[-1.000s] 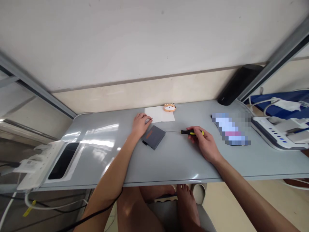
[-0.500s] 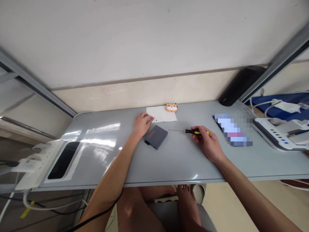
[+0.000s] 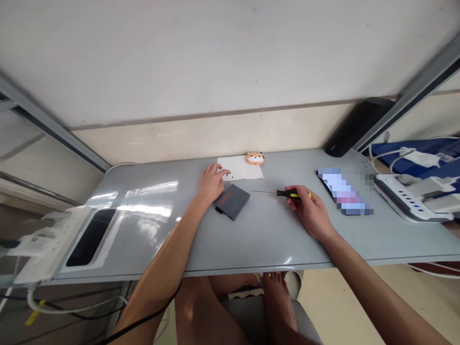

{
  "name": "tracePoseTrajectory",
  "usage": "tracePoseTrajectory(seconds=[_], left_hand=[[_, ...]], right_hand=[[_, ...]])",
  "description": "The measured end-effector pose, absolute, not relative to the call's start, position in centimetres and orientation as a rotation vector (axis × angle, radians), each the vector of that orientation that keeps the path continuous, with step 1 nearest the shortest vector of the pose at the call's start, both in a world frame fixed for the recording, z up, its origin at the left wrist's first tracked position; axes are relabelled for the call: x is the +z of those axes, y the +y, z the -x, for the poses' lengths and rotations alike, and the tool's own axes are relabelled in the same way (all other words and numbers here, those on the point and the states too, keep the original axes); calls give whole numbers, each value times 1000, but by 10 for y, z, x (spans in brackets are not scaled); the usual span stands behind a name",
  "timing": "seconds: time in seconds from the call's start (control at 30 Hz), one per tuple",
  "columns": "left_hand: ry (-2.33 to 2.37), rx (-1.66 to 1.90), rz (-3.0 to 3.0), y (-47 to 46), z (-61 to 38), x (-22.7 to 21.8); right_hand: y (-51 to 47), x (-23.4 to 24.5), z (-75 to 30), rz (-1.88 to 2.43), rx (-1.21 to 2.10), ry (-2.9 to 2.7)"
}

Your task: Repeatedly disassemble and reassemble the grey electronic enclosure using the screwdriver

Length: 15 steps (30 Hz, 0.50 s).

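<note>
My left hand (image 3: 212, 183) rests at the left edge of a white sheet of paper (image 3: 244, 170), its thumb and fingers apart. Beside its fingertips lie a few tiny dark pieces (image 3: 232, 177), perhaps screws, too small to make out. Just below the paper, a flat dark grey square device (image 3: 234, 203) with an orange-brown mark lies on the desk, near my left wrist. My right hand (image 3: 312, 213) is closed around the black and yellow handle of a screwdriver (image 3: 285, 193). Its thin shaft points left toward the device without touching it.
An orange animal-faced case (image 3: 255, 158) sits on the paper's far corner. Rightward are a phone with a blurred screen (image 3: 345, 191), a black cylinder (image 3: 359, 127) and a power strip (image 3: 409, 199). At left, a dark phone (image 3: 91, 238) lies beside a white power strip (image 3: 53, 247).
The thumb and fingers of my left hand, earlier pinched together by the tiny dark pieces, have spread apart. My right hand keeps the screwdriver in nearly the same place. The view has shifted slightly.
</note>
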<state>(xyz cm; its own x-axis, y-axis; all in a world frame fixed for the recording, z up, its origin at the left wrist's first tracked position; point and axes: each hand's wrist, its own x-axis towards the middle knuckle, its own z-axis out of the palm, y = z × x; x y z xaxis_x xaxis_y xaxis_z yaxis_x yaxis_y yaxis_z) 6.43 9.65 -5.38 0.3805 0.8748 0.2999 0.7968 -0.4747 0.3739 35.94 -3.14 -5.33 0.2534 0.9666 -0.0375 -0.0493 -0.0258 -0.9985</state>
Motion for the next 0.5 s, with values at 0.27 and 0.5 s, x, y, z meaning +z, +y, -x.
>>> tracePoseTrajectory(seconds=[0.27,0.5], left_hand=[[1524,620,-2494,94,-64,-53],[1442,550,-2558,92,-64,-51]], right_hand=[[-32,-54,-358,1291,1093,-861],[-31,-52,-358,1283,1097,-860]])
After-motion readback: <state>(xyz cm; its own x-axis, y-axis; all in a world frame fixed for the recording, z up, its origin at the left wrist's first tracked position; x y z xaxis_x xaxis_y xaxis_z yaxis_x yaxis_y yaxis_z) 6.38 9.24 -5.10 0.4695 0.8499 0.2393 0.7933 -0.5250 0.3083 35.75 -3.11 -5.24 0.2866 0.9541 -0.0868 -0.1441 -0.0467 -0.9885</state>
